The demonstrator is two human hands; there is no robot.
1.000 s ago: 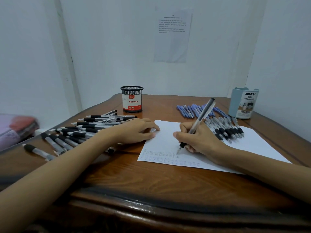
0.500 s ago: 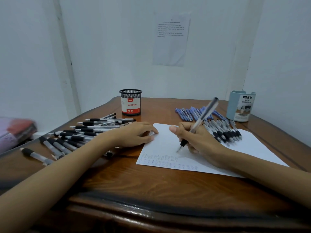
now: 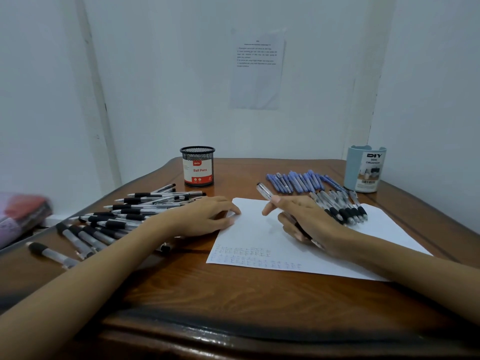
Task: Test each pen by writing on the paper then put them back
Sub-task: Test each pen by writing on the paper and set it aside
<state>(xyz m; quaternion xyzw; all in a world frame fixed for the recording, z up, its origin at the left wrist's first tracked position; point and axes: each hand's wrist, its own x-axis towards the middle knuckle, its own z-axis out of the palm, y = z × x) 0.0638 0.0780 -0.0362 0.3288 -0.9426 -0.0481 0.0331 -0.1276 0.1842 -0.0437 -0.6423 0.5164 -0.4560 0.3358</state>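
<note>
Wooden bench (image 3: 233, 294): right hand (image 3: 309, 219) over the paper (image 3: 259, 235), grip curled round a pen (image 3: 263, 190); left hand (image 3: 205, 216) flat, fingers relaxed, touching the paper's edge.

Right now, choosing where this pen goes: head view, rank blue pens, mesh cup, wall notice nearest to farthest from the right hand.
1. blue pens, just behind right hand
2. mesh cup, back left
3. wall notice, above table

We sit at a dark, glossy wooden surface (image 3: 233, 294) set in a corner of plain white walls (image 3: 168, 74). At 12 o'clock a printed sheet (image 3: 257, 74) hangs on the wall; at 9 o'clock lies blurred pink-red fabric (image 3: 20, 214). The light is soft and even.
</note>
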